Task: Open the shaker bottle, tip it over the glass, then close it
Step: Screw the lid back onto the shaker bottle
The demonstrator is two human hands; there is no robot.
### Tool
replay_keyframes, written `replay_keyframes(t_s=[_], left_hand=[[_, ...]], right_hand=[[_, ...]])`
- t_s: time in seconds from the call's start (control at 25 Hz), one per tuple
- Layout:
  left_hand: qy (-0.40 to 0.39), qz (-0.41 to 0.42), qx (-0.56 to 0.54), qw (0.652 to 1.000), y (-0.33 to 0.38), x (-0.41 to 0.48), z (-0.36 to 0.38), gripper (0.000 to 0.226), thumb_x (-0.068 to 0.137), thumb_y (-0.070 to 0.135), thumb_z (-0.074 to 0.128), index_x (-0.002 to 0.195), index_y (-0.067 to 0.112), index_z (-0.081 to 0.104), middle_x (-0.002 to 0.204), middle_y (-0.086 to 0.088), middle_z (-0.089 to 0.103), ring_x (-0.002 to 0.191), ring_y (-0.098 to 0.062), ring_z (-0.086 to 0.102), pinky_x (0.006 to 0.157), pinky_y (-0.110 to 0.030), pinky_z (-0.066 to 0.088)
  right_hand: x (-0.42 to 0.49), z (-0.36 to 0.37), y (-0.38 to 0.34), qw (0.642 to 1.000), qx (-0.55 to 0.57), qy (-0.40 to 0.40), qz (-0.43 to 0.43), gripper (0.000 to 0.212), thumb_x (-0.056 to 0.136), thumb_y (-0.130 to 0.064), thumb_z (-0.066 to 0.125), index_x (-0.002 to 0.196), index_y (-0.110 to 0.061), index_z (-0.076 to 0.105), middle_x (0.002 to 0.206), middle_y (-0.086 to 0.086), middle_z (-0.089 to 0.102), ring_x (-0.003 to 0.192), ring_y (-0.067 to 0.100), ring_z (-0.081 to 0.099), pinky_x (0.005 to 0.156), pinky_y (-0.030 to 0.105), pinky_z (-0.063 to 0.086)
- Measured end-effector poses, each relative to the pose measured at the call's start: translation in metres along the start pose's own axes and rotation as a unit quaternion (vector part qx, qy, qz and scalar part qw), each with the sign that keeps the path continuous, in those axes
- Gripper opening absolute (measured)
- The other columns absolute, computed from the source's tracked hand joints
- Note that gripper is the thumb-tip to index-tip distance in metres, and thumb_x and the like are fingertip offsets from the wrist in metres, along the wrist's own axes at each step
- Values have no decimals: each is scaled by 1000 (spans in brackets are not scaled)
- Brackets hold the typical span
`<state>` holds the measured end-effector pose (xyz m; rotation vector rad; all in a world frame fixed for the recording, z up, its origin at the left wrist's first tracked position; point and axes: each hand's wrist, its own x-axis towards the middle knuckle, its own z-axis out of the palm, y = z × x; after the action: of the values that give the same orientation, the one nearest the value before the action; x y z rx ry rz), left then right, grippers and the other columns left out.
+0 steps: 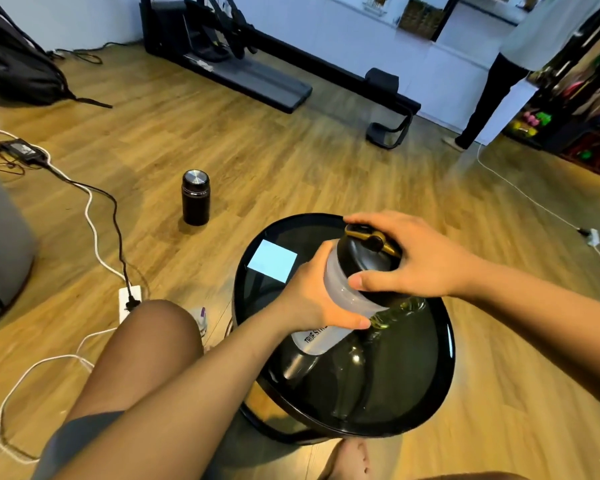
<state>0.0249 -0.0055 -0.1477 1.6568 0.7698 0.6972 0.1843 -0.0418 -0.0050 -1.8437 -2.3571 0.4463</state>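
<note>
The shaker bottle (340, 289) is translucent grey with a black lid and a gold flip cap. It is held above the round black glass table (444, 344). My left hand (312, 299) wraps around its body from the left. My right hand (416, 261) grips the lid (364, 258) from above, fingers over the gold cap and thumb on the lid's near edge. The bottle leans with its top away from me. A clear, yellowish glass (406, 308) stands on the table just behind and to the right of the bottle, mostly hidden by my hands.
A black thermos (195, 197) stands on the wood floor to the left. Cables and a white power strip (129, 303) lie left of my knee. A person stands at the back right. A treadmill sits at the back.
</note>
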Motion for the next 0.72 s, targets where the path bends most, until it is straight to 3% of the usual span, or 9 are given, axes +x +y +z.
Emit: replay_keyframes(t_s=[0.12,0.24,0.32,0.52,0.6,0.72], left_hand=[[21,14,-16,1000,-10,-3,6,115,50,37,96,146,34,34,136,14,59,128,-4,57,107,-42,51],[23,23,-15,999,-12,-2,6,117,51,36,93,150,30,31,139,12,56,130,-5,56,109,-41,50],[21,24,-12,999,-11,-1,7,118,50,37,91,151,28,30,139,10,56,129,-6,56,108,-38,50],[26,17,-12,999,-13,0,10,119,51,31,93,151,24,28,137,8,55,129,-10,55,108,-35,49],[25,9,-14,1000,-13,1,10,116,56,22,95,151,22,28,137,8,55,129,-9,55,108,-36,49],[29,5,-20,999,-14,0,12,115,58,15,95,152,21,29,130,14,58,121,5,57,101,-23,51]], right_hand=[[0,19,0,1000,3,6,9,100,60,-73,62,148,-28,46,125,-5,55,117,12,53,94,10,33],[6,18,-4,999,-16,-9,34,98,61,-67,63,149,-32,41,126,-4,52,117,15,53,100,28,43],[7,15,-6,999,-29,-19,42,97,60,-66,62,149,-33,40,126,-6,51,117,16,54,101,34,47],[10,17,-11,993,-107,-48,2,102,57,-72,52,149,-30,39,125,-1,51,109,20,57,94,35,52],[12,16,-11,996,-75,-46,19,103,54,-73,52,148,-31,41,119,-4,49,108,17,57,93,30,49],[14,20,-8,998,-40,-28,41,101,51,-75,57,142,-35,45,118,-6,53,108,17,57,95,30,47]])
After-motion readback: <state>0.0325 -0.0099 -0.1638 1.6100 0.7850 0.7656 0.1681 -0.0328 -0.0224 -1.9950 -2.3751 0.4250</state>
